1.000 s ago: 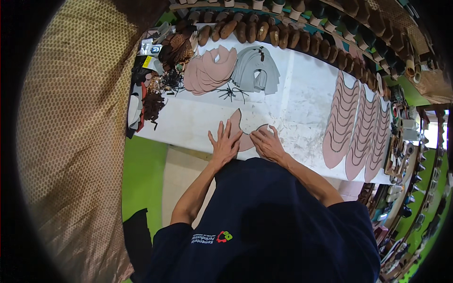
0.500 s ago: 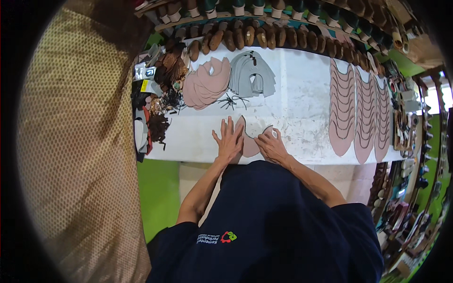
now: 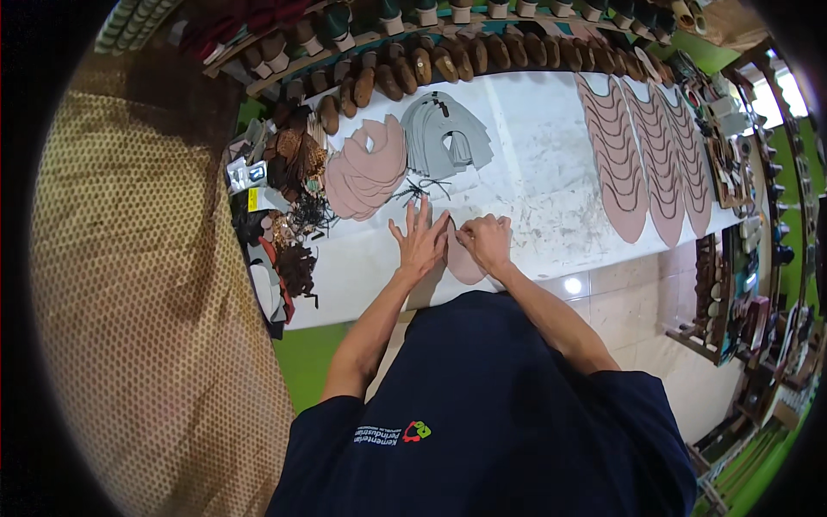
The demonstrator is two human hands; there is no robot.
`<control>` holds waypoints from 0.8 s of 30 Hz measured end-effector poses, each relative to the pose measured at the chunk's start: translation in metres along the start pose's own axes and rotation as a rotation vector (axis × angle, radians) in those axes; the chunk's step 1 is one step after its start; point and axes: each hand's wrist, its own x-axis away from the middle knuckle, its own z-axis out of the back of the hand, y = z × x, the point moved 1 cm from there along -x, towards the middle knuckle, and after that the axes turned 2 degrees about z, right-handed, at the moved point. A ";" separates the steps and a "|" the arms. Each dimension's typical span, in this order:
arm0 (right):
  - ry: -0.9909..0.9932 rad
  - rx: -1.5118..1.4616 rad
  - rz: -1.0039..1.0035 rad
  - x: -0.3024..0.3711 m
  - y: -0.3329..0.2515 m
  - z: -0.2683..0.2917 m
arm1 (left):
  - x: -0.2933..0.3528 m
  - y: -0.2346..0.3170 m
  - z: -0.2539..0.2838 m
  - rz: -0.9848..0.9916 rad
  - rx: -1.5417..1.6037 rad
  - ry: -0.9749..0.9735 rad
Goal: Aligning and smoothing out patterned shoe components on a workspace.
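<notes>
A pink, curved shoe-upper piece (image 3: 466, 269) with a dark line along its inner edge lies at the table's near side, partly hidden by both hands. My left hand (image 3: 422, 243) rests on its left arm, fingers stretched and spread. Over the inner curve, my right hand (image 3: 488, 243) is closed, thumb and fingertips pinched together by the dark edge. Whatever sits in that pinch is hidden. Just beyond the left fingertips lie thin black strips (image 3: 422, 189). Further off are a loose pile of pink upper pieces (image 3: 366, 168) and a fanned stack of grey pieces (image 3: 444, 129).
Three overlapping rows of pink edged pieces (image 3: 622, 215) lie on the right of the white table (image 3: 538, 185). Brown shoe lasts (image 3: 478, 56) line its back edge. Leather scraps and dark strips (image 3: 297, 269) clutter the left end, beside a patterned curtain (image 3: 146, 284).
My right hand has moved from the piece's right arm leftward and slightly up, closer to my left hand. The left hand stays on the left arm. The whole view has tilted.
</notes>
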 end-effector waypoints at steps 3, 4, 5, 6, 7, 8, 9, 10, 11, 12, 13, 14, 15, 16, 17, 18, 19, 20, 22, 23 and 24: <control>-0.015 -0.014 -0.089 -0.007 -0.003 -0.005 | -0.005 -0.006 -0.001 -0.016 -0.031 -0.073; -0.042 0.010 -0.111 -0.009 -0.004 -0.007 | -0.006 -0.007 -0.001 -0.021 -0.040 -0.083; -0.039 0.012 -0.120 -0.008 -0.004 -0.009 | -0.007 -0.007 0.000 -0.028 -0.047 -0.095; -0.006 0.019 -0.155 -0.008 -0.002 -0.011 | -0.008 -0.007 0.001 -0.036 -0.045 -0.099; 0.026 0.026 -0.189 -0.007 -0.001 -0.013 | -0.009 -0.007 0.002 -0.044 -0.040 -0.092; 0.025 0.028 -0.191 -0.008 -0.004 -0.011 | -0.009 -0.009 0.002 -0.046 -0.036 -0.085; -0.005 0.021 -0.200 -0.009 -0.006 -0.009 | -0.008 -0.012 0.001 -0.047 -0.033 -0.086; -0.035 0.013 -0.207 -0.010 -0.008 -0.008 | -0.007 -0.015 0.001 -0.043 -0.025 -0.081; -0.031 0.017 -0.214 -0.010 -0.007 -0.008 | -0.007 -0.015 0.002 -0.046 -0.015 -0.077; -0.026 0.026 -0.227 -0.010 -0.007 -0.009 | -0.008 -0.015 0.003 -0.054 -0.012 -0.079; -0.021 0.035 -0.240 -0.010 -0.006 -0.009 | -0.008 -0.014 0.003 -0.045 0.014 -0.085; -0.017 0.039 -0.242 -0.011 -0.006 -0.010 | -0.009 -0.014 0.003 -0.035 0.039 -0.089; -0.045 0.024 -0.278 -0.012 -0.005 -0.011 | -0.010 -0.014 0.003 -0.040 0.041 -0.087; -0.073 0.010 -0.313 -0.014 -0.004 -0.012 | -0.010 -0.014 0.004 -0.047 0.044 -0.082; -0.076 0.011 -0.310 -0.016 -0.007 -0.010 | -0.009 -0.017 0.002 -0.047 0.047 -0.077; -0.114 -0.024 -0.351 -0.019 -0.008 -0.008 | -0.008 -0.020 0.000 -0.043 0.049 -0.076; -0.154 -0.060 -0.391 -0.021 -0.011 -0.007 | -0.007 -0.023 -0.002 -0.052 0.042 -0.070; -0.151 -0.057 -0.398 -0.022 -0.008 -0.011 | -0.009 -0.022 -0.002 -0.071 0.036 -0.065; -0.003 0.060 -0.285 -0.023 -0.004 -0.017 | -0.012 -0.019 -0.003 -0.088 0.042 -0.058; -0.006 0.061 -0.285 -0.023 -0.005 -0.019 | -0.011 -0.019 -0.003 -0.091 0.044 -0.048; 0.007 0.067 -0.285 -0.024 -0.005 -0.021 | -0.011 -0.020 -0.004 -0.088 0.047 -0.050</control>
